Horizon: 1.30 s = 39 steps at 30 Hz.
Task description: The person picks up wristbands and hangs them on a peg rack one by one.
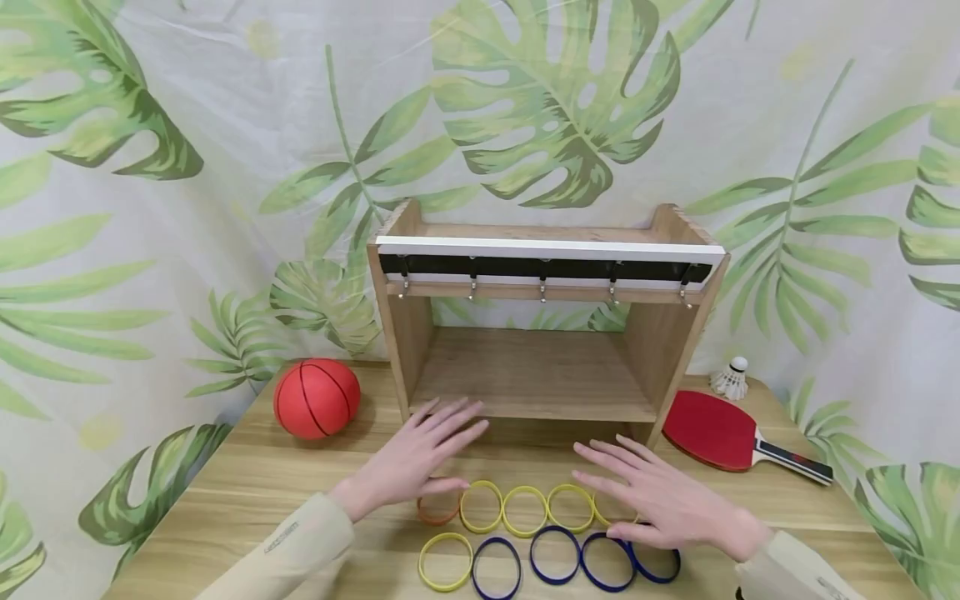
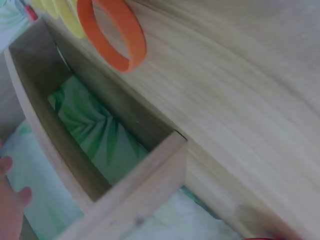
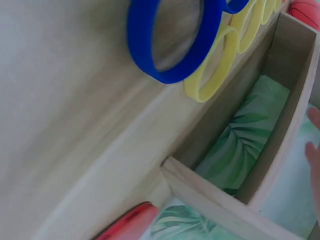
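My left hand (image 1: pixel 411 458) hovers with fingers spread over the table, just in front of the wooden shelf (image 1: pixel 536 371). Opposite it, my right hand (image 1: pixel 667 496) is held out flat, its fingers pointing inward. Neither hand holds anything. Two rows of silicone wristbands lie between and below them: an orange wristband (image 1: pixel 438 510) by the left thumb, several yellow wristbands (image 1: pixel 525 532) and several blue wristbands (image 1: pixel 517 573). The right hand partly hides a yellow and a blue band at the row ends. In the right wrist view, a blue wristband (image 3: pixel 142 50) lies close to the camera.
A black strip (image 1: pixel 510 267) with several metal hooks (image 1: pixel 543 292) runs along the shelf's white front edge. A red ball (image 1: pixel 317 398) sits left of the shelf. To the right lie a red table tennis paddle (image 1: pixel 708 429) and a shuttlecock (image 1: pixel 731 382). A leaf-print cloth (image 1: pixel 225 208) hangs behind.
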### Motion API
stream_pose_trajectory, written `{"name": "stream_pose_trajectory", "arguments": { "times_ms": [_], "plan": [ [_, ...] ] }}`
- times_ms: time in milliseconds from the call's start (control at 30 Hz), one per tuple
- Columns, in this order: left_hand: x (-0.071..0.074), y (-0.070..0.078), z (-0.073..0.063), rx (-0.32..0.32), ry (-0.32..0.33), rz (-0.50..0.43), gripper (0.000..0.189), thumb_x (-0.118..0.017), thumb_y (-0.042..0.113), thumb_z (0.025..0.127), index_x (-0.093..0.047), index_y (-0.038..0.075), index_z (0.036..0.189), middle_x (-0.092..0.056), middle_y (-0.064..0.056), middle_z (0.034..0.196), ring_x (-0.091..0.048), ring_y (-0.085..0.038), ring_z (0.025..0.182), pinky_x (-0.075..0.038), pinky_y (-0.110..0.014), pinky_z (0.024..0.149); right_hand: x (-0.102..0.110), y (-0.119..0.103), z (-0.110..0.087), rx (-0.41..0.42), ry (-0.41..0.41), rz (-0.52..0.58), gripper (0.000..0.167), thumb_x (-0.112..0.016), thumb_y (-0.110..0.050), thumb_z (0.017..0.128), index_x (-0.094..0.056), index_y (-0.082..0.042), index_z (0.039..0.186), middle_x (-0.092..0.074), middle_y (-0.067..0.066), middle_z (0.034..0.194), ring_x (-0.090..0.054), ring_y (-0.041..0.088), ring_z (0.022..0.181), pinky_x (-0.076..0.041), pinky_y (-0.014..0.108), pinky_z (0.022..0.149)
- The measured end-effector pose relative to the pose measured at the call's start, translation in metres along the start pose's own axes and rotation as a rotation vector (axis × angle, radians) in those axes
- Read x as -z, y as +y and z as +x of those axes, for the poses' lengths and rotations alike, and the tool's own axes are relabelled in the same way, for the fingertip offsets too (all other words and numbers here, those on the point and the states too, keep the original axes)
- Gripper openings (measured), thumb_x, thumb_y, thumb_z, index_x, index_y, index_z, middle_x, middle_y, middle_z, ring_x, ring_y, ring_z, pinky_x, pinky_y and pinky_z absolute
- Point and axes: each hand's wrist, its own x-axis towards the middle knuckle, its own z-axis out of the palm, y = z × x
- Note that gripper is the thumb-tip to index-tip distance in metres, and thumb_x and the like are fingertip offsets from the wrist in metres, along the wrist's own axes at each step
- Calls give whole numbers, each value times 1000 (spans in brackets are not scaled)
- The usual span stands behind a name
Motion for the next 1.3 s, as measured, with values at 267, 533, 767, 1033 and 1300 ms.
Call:
{"name": "stream_pose_trajectory", "arguments": {
  "times_ms": [267, 533, 767, 1033, 1300],
  "plan": [
    [7, -20, -10, 165, 408, -44, 50, -57, 44, 98, -64, 2, 124, -64, -17, 127, -61, -33, 116, -54, -49, 91, -3, -2, -20, -190, 16, 101, 66, -77, -34, 84, -51, -19, 143, -58, -5, 134, -58, 12, 118, -57, 40, 91],
    [24, -39, -13, 421, 682, -98, 38, -57, 30, 98, -65, -7, 106, -63, -19, 98, -57, -33, 92, -46, -36, 80, -5, 5, -40, -340, -46, 213, 24, -75, -28, 87, -66, -18, 107, -65, -10, 98, -61, 5, 87, -56, 27, 73],
    [27, -53, -15, 626, 703, -252, 35, -71, 6, 85, -56, -10, 111, -56, -22, 100, -50, -32, 94, -39, -29, 79, -7, 9, -53, -403, -119, 381, 14, -72, -30, 89, -58, -26, 88, -54, -16, 82, -45, -7, 70, -40, 12, 56],
    [29, -57, -4, 737, 514, -415, 62, -75, 12, 86, -45, -7, 137, -54, -23, 127, -51, -33, 118, -49, -40, 92, -9, 12, -56, -320, -147, 498, 17, -75, -24, 88, -58, -25, 82, -53, -17, 76, -43, -9, 68, -39, 10, 56],
    [32, -62, 7, 880, 389, -619, 73, -72, 24, 90, -36, 3, 150, -50, -19, 143, -50, -32, 131, -50, -50, 106, -13, 15, -56, -298, -169, 529, 23, -71, -4, 85, -58, -22, 81, -54, -19, 77, -44, -9, 72, -43, 11, 59]
  ]
}}
